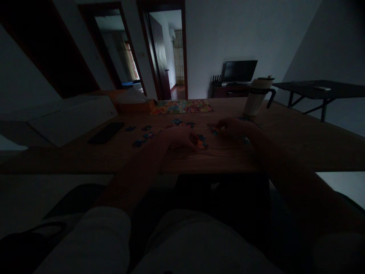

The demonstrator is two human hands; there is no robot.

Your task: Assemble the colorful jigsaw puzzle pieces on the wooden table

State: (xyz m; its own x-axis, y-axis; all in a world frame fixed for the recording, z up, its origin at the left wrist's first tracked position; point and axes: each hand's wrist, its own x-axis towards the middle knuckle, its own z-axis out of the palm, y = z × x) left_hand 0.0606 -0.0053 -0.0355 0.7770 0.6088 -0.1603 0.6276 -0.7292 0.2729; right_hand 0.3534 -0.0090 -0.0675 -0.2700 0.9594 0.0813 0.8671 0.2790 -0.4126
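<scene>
On the wooden table, my left hand (182, 137) is curled, with thumb and fingertips at the edge of a small joined cluster of jigsaw puzzle pieces (202, 143), orange and teal. My right hand (230, 126) is bent down to the right of it, its fingertips pinched at a dark reddish and teal puzzle piece (212, 129). More puzzle pieces (177, 121) lie beyond my left hand. Others (139, 142) spread to its left, and a few (245, 119) lie around my right hand, partly covered by it. Dim light hides the fine detail.
A colourful picture sheet (182, 107) lies at the table's far edge. Left are a black phone-like slab (107, 133), a white box (74, 118) and an orange tissue box (135, 105). A pale tumbler with handle (256, 99) stands back right. Beyond is a dark folding table (327, 88).
</scene>
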